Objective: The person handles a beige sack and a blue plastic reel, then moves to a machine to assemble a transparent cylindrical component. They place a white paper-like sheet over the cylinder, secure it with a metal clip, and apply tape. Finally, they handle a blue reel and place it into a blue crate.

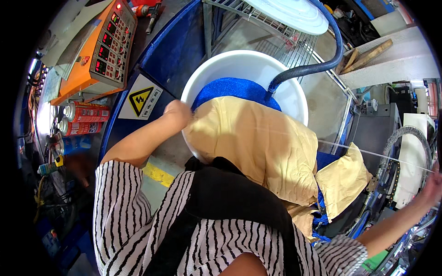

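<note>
My left hand (178,113) meets the tan bag (258,135) at the white tub (293,99); a thin strand (368,151) runs toward my right hand (433,186). I cannot tell either hand's finger closure. The bag overlies blue granules (225,88) in the tub.

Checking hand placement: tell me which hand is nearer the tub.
Left. The left hand is right at the left rim of the tub; the right hand is well away to its right, by the picture's edge.
</note>
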`<state>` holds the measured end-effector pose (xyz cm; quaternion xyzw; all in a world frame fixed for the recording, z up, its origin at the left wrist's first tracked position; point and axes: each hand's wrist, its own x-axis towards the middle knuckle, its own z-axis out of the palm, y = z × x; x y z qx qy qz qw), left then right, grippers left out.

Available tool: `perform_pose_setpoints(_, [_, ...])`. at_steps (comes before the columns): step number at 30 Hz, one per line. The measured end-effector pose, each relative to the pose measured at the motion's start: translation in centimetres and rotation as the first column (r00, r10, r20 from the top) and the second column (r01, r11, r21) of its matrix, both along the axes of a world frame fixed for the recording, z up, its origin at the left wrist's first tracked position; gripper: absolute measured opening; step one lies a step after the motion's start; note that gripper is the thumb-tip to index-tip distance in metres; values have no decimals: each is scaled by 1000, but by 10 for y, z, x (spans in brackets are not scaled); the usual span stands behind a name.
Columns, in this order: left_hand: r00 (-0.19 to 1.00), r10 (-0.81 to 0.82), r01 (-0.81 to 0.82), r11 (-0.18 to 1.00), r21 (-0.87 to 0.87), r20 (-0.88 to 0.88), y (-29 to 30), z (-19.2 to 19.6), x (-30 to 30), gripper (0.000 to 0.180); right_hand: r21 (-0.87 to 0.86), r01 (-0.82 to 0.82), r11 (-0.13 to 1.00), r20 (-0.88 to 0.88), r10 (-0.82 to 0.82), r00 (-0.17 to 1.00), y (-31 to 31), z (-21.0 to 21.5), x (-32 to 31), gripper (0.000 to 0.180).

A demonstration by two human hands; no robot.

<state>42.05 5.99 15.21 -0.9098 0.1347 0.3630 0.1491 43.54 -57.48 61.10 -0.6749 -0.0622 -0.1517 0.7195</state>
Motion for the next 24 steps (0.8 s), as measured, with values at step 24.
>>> perform_pose_setpoints(24, [-104,517,-139,-853,-503,-849,26,-33,-7,15,334,714,615,-606,-441,662,-77,-463,-243,42])
